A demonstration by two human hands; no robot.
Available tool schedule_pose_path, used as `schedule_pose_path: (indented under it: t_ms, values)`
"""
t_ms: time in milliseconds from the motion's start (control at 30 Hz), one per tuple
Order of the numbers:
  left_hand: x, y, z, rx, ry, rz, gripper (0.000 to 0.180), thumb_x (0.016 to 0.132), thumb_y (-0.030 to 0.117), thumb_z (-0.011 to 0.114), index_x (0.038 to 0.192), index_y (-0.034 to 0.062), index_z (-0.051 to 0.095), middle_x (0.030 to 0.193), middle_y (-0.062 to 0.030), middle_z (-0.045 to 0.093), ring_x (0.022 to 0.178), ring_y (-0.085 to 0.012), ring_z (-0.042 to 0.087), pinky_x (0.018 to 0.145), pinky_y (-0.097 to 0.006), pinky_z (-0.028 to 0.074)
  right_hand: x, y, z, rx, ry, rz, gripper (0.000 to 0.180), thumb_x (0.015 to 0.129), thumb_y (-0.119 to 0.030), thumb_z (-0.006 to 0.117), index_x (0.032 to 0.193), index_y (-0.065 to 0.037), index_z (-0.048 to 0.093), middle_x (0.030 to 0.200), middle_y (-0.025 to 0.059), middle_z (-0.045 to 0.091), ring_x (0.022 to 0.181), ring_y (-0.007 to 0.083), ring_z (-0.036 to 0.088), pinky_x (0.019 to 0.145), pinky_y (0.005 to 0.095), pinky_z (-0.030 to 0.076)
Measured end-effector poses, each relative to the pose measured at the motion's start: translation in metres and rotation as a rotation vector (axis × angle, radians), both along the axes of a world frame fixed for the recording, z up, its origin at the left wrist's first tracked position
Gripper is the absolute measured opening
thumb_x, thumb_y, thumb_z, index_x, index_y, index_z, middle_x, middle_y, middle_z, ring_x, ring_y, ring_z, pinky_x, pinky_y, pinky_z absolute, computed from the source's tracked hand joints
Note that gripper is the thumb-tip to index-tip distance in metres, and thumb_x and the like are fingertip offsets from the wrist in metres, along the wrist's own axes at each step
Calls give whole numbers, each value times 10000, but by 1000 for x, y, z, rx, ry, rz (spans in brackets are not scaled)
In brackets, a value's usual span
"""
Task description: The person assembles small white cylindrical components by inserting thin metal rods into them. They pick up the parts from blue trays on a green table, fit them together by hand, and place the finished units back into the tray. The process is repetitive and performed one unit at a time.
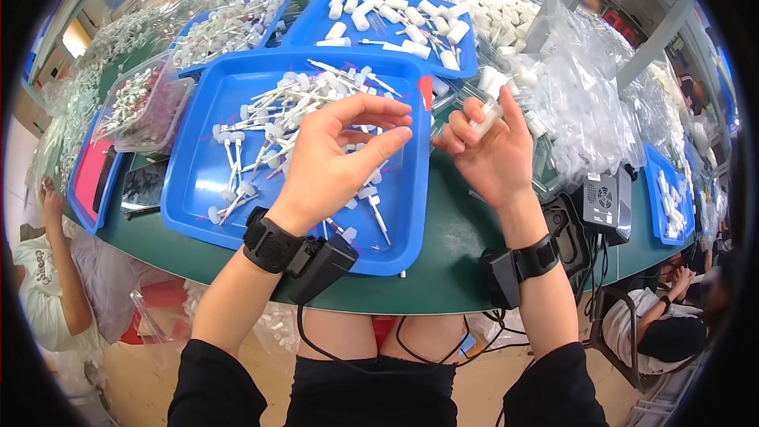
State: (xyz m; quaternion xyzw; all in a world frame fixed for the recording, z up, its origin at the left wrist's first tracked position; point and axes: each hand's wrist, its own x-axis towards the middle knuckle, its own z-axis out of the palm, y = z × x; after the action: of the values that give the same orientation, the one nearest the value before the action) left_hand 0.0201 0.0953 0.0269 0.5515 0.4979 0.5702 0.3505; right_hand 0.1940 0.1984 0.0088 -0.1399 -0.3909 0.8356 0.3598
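Note:
My left hand (336, 154) hovers over the near blue tray (198, 213). Its fingers are bent and stand apart from the thumb, and nothing shows between them. Beneath it, the tray holds a loose heap of thin white applicator sticks (277, 122) with pale translucent caps. To the right of the tray's edge, my right hand (502, 154) is raised palm up, its index finger stretched out. The other fingers curl round a small whitish translucent tube (488, 119), which is partly hidden by them. Both wrists carry black strapped devices.
Another blue tray (296, 30) with white cylindrical caps stands behind, beside a tray of pale-capped sticks (225, 32). A clear plastic box (162, 122) is at the left. Plastic bags (581, 87) and a black device (605, 205) lie right. Other people sit at both sides.

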Motion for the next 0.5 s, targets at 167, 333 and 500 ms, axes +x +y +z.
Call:
schedule_pose_path:
  t_ms: [167, 333, 500]
  values:
    - [2, 0, -2, 0, -9, 20, 209, 789, 101, 658, 981, 20, 635, 936, -64, 651, 869, -121, 608, 732, -256, 478, 2, -6, 7, -4, -6, 61, 387, 908, -451, 311, 706, -131, 391, 618, 3, 390, 577, 150, 393, 683, 325, 371]
    - [1, -1, 1, -54, 28, -15, 215, 803, 60, 640, 1010, 4, 615, 979, -79, 639, 934, -134, 601, 779, -256, 469, 10, -2, 4, -127, 200, 265, 378, 889, -422, 344, 633, -144, 357, 547, -4, 364, 507, 144, 373, 591, 304, 364]
    - [2, 1, -4, -9, 26, 16, 193, 787, 134, 663, 952, 34, 650, 894, -48, 661, 822, -112, 618, 690, -254, 483, 10, -3, 5, -194, 122, 264, 385, 887, -413, 359, 602, -157, 318, 516, -21, 317, 482, 123, 332, 566, 278, 331]
